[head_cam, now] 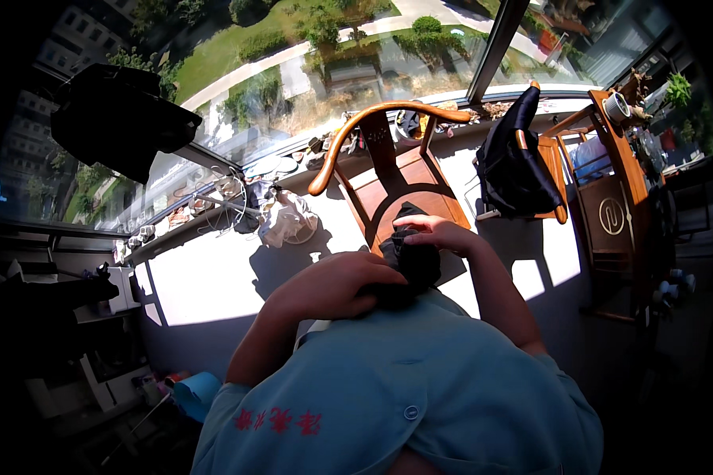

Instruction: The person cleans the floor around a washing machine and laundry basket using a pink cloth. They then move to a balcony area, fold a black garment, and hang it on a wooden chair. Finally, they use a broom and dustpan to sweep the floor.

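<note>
A bunched black cloth [419,261] is gathered close in front of my torso. My left hand [350,282] grips its near left side, with the fingertips partly lost in its dark folds. From the right, my right hand [437,233] pinches the upper part between thumb and fingers. Just beyond the cloth stands a wooden armchair [386,154] with a curved top rail, its seat [434,196] partly in sunlight. What the cloth is exactly cannot be made out.
A second wooden chair [561,211] at the right has a dark garment [511,154] draped over it. A wooden cabinet [609,208] stands farther right. Pale cloth [288,217] and wire hangers [229,205] sit by the window. Dark clothing [122,113] hangs upper left; a blue container [196,395] is lower left.
</note>
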### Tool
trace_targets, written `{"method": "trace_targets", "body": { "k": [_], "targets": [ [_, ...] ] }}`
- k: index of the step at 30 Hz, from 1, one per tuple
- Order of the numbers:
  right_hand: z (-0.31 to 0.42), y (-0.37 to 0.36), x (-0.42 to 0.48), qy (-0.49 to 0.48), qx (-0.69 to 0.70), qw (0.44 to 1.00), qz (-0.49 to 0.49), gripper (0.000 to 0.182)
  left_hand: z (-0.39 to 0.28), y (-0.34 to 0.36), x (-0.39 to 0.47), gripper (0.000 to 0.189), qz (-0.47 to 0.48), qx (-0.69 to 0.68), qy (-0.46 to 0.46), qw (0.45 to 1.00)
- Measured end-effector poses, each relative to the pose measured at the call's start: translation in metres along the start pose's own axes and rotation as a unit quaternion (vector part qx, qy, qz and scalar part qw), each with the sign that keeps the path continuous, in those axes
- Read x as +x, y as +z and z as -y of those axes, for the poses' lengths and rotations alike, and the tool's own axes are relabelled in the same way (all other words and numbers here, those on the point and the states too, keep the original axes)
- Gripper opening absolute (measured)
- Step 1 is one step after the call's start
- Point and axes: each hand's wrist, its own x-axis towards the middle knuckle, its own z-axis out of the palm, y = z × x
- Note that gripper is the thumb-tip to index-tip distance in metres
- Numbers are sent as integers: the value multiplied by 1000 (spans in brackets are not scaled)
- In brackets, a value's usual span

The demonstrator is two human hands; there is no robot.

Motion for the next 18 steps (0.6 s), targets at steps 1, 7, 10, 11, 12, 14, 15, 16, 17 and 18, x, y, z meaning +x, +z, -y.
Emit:
{"method": "trace_targets", "body": {
  "k": [1,7,10,11,12,14,15,16,17,18],
  "targets": [
    [-11,-3,-3,-13,28,999,13,56,-4,-7,-5,48,0,-9,-23,1000],
    [8,-28,-59,-58,94,982,-152,50,22,-25,-29,48,-170,-40,-99,980],
    [30,-37,-76,-32,1,950,-310,30,31,-30,-24,47,-219,0,-63,974],
    [49,-37,-83,-21,-52,937,-345,26,23,-34,-24,48,-213,-33,-69,974],
    [65,-37,-90,-9,-104,920,-378,22,16,-40,-26,48,-230,-22,-57,971],
    [87,-37,-100,-102,-216,838,-491,17,4,-53,-28,48,-261,-2,-26,965],
    [109,-34,-113,-81,-224,820,-521,17,2,-59,-30,48,-290,20,11,957],
    [118,-36,-122,-103,-214,790,-565,14,0,-67,-30,54,-291,5,-7,957],
    [138,-28,-134,-95,-225,760,-602,11,4,-74,-29,53,-307,29,6,951],
    [146,-28,-143,-163,-261,707,-637,10,8,-82,-27,51,-321,53,18,945]
  ]
}}
